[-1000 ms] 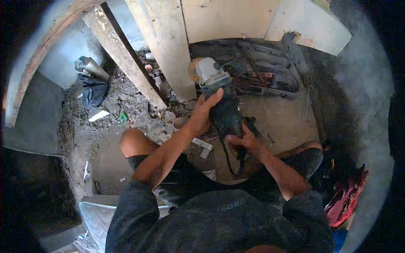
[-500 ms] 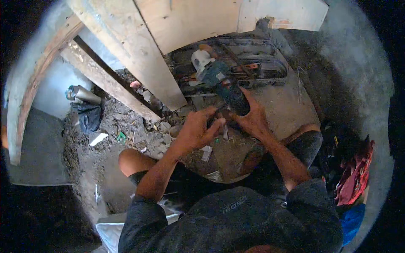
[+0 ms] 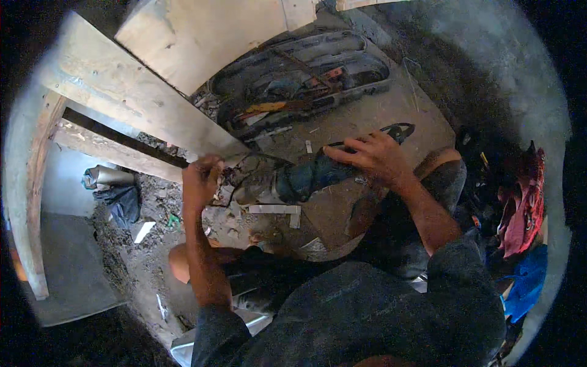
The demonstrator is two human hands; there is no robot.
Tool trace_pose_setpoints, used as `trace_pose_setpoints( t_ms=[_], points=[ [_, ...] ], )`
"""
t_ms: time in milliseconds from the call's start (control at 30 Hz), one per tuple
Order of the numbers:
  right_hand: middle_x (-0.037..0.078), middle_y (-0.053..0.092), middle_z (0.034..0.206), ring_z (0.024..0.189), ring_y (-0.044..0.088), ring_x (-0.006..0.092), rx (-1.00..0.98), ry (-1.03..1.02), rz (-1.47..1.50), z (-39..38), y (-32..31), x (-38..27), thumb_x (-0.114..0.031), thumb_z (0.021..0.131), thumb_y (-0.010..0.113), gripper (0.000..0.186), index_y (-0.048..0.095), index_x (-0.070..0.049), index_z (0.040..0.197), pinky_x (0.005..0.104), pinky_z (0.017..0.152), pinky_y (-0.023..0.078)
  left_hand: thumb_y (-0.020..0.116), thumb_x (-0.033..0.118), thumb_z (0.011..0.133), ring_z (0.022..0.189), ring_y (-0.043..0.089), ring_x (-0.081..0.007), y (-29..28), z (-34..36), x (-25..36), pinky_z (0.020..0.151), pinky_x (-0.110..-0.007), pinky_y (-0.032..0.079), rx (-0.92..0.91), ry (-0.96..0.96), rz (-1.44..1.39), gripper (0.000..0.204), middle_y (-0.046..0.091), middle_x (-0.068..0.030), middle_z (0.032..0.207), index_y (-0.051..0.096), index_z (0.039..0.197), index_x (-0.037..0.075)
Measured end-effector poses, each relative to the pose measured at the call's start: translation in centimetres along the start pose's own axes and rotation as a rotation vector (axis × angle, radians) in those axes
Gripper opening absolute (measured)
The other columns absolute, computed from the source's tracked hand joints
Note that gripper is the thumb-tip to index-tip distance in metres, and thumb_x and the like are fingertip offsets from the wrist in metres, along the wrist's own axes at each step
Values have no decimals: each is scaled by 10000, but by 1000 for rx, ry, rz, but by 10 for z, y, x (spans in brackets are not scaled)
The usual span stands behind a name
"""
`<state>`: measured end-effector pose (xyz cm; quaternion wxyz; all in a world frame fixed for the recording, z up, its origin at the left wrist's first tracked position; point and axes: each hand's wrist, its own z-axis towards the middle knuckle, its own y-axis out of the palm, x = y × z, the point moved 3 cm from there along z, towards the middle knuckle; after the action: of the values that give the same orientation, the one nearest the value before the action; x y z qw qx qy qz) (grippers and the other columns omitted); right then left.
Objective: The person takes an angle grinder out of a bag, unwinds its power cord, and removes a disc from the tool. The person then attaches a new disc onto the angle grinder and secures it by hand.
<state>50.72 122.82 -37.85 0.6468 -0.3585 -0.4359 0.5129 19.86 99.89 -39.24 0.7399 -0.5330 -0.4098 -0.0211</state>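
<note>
An angle grinder (image 3: 327, 173) with a dark teal body lies across in front of me, its grey head toward the left. My right hand (image 3: 370, 157) is closed around its rear part, palm down. A dark power cord (image 3: 266, 156) loops around the tool's body and arcs out by its head. Left of the grinder, my left hand (image 3: 203, 178) is raised with its fingers pinched together, seemingly on the cord; its fingertips are partly blurred. Past the right hand, a dark loop (image 3: 400, 130) shows at the tool's rear end.
An open black tool case (image 3: 306, 79) holding several tools lies at the far side. Wooden boards (image 3: 147, 98) slant in from the upper left. Rubble, white scraps (image 3: 145, 232) and a black bag (image 3: 124, 205) lie at left. Red cloth (image 3: 523, 202) and blue cloth (image 3: 526, 284) are at right.
The grinder has turned from pointing away to lying crosswise, head left. My left hand has moved left, away from the right hand. The view has shifted.
</note>
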Motion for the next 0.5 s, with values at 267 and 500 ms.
trace_pose_setpoints(
  t_ms=[267,500],
  points=[
    [3,599,940,803,648,251,-61,323,216,-1,-17,8,-168,555,774,859,520,-333,1359,409,690,502,746,300,804,1089,596,-322,27,-25,-24,955,-412,465,-763,-80,76,638,620,-186,1215,506,1304,-15],
    [30,616,1079,913,653,319,-52,549,426,14,-22,3,-132,545,826,902,500,-331,1362,469,749,508,690,361,880,1234,503,-293,104,-59,103,1054,-404,370,-462,162,-678,596,565,-200,1279,497,1329,20]
  ],
)
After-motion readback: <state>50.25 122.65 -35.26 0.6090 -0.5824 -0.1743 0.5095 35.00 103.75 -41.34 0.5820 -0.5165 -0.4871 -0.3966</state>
